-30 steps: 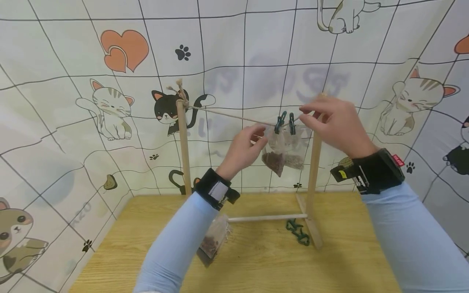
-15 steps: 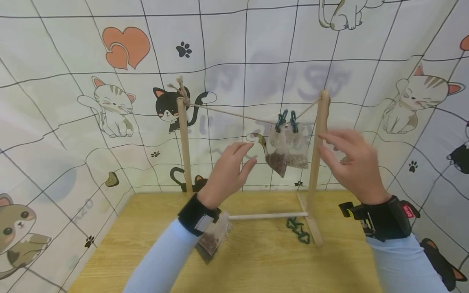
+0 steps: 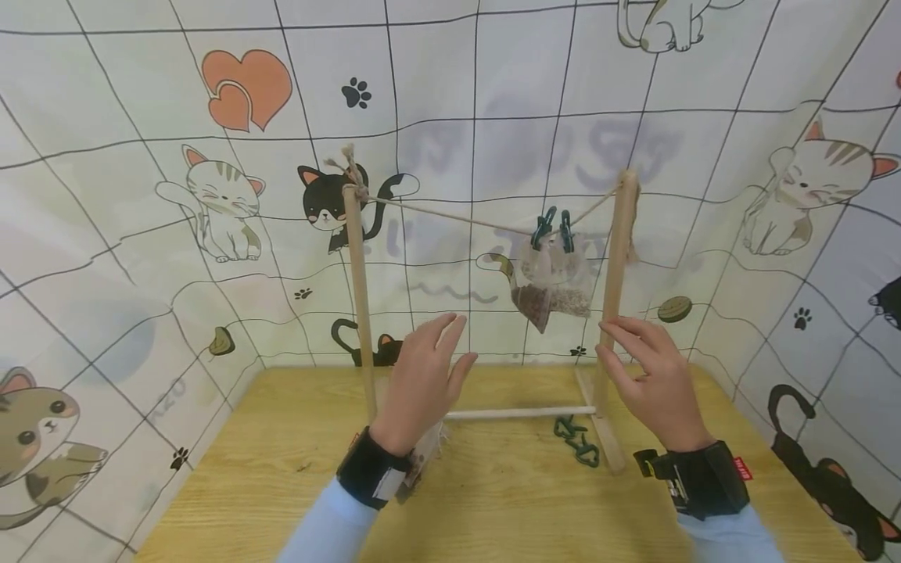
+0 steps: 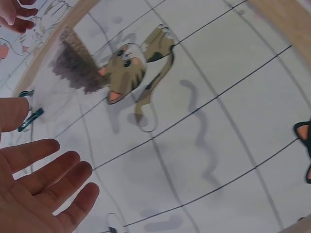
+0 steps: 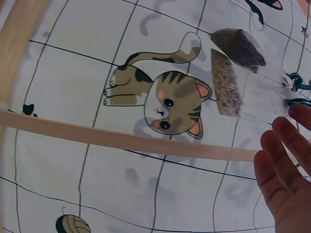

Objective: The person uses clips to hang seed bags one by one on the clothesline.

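Pale cloth (image 3: pixel 436 78) printed with cats, paw prints and grid lines covers the background, above a yellow wood-grain desk (image 3: pixel 507 508) across the lower part of the frame; on it stands a wooden rack (image 3: pixel 607 446), with a string (image 3: pixel 450 217) sagging between its left post (image 3: pixel 358 274) and right post (image 3: pixel 619 250); a dark-filled bag (image 3: pixel 531 305) and a pale-filled bag (image 3: pixel 568 303) hang side by side from the string, right of centre, under green clips (image 3: pixel 543 228); loose clips (image 3: pixel 583 448) lie on the desk, lower right of centre, near the right post's foot; the left hand (image 3: pixel 418 383), just left of centre, has its fingers released and extended, grasping nothing; a third bag (image 3: pixel 421 457) lies on the desk below it, partly hidden by the wrist; the right hand (image 3: pixel 658 383), right of centre, has slightly bent, released fingers, holding nothing; its fingertips overlap the right post in the head view, and whether they touch it I cannot tell; black straps (image 3: pixel 711 478) circle both wrists
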{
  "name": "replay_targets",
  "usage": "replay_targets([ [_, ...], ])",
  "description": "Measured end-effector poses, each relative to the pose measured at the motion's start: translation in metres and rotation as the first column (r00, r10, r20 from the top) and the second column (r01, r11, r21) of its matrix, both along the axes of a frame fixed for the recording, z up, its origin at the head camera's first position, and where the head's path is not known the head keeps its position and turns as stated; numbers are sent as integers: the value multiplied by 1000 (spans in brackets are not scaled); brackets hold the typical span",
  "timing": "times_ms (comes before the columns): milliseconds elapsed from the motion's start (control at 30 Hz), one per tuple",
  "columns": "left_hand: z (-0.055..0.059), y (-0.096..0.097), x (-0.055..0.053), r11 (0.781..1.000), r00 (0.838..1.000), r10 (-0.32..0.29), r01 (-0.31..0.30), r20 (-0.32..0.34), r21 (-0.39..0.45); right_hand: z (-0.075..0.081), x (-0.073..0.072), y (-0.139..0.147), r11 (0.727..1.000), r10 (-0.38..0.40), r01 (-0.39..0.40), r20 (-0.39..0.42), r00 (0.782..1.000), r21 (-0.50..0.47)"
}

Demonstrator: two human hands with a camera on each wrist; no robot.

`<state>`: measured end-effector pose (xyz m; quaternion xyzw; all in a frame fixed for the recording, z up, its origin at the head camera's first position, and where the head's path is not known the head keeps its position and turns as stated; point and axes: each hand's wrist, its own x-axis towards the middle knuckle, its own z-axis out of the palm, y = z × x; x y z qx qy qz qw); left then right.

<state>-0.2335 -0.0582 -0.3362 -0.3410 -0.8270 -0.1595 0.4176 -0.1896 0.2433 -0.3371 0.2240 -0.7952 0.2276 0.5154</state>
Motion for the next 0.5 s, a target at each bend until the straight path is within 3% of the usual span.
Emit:
replay_targets([
  [200,-34,-4,0,998,998,56,-57,37,14,-33,-1,-2,999,-19,19,30,999,-26],
  [367,-58,-4,7,996,993,69,-75,95,53,-56,0,-6,999,-10,13,42,999,-52],
  [500,-76,-3,10,993,993,84,-90,78,78,-74,2,-8,997,-6,12,78,997,-76],
])
